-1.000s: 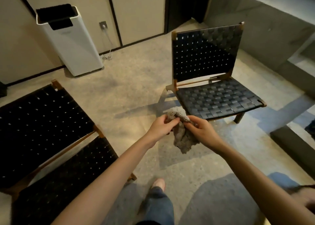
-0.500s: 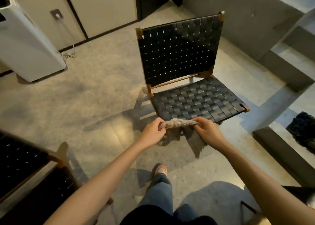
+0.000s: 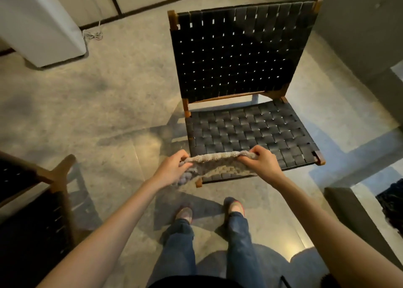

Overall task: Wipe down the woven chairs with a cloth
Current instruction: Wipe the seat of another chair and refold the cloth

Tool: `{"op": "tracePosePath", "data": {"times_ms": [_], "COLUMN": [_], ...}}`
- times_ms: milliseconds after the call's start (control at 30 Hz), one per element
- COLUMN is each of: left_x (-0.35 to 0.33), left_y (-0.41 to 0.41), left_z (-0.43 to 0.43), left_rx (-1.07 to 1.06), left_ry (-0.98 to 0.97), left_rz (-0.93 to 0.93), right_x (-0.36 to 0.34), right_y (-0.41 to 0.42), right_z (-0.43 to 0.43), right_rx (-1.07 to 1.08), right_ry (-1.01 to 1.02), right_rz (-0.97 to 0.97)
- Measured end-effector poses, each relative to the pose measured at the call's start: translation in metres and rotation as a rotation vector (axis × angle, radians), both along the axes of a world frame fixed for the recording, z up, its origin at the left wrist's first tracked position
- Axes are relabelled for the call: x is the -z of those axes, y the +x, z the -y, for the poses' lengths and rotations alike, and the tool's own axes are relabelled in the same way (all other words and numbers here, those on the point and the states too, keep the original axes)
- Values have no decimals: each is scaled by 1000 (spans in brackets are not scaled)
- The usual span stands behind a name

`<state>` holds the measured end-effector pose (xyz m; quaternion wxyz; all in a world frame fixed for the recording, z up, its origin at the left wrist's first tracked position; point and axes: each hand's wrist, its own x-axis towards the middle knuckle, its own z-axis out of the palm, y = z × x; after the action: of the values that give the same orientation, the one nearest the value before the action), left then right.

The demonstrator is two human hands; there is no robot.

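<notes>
Cloth (image 3: 220, 164) stretched btwn 2 hands, left (image 3: 172, 171) & right (image 3: 260, 162) gripping its ends.

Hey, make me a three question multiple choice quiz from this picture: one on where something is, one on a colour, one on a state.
1. Where is the cloth?
A. Draped over the backrest
B. Held between the left hand and right hand, near the front edge of the chair seat
C. Lying on the floor

2. What colour is the chair's weave?
A. Black
B. White
C. Red

3. What is the left hand doing?
A. Pressing flat on the seat
B. Hanging idle
C. Gripping one end of the cloth

Answers: B, each hand holds one end of it by the seat's front edge; A, the straps look black in a brown wooden frame; C, its fingers curl round the cloth's left end.
</notes>
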<state>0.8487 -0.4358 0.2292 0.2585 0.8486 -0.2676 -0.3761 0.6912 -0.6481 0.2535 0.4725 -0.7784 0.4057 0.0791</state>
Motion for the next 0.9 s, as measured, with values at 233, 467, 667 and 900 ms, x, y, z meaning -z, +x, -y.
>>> {"op": "tracePosePath", "data": {"times_ms": [233, 467, 667, 900], "left_x": [46, 128, 240, 339], "left_y": [-22, -11, -14, -21], "left_z": [48, 79, 63, 49], "left_rx": [-145, -146, 184, 109], "left_ry": [33, 13, 85, -26], "left_rz": [195, 525, 403, 495], "right_x": [54, 148, 275, 359], "right_y": [4, 26, 25, 42], "right_z": [64, 87, 79, 49], "right_rx": [-251, -243, -535, -773], "right_ry": [-74, -193, -218, -174], "right_rz": [-19, 200, 90, 227]}}
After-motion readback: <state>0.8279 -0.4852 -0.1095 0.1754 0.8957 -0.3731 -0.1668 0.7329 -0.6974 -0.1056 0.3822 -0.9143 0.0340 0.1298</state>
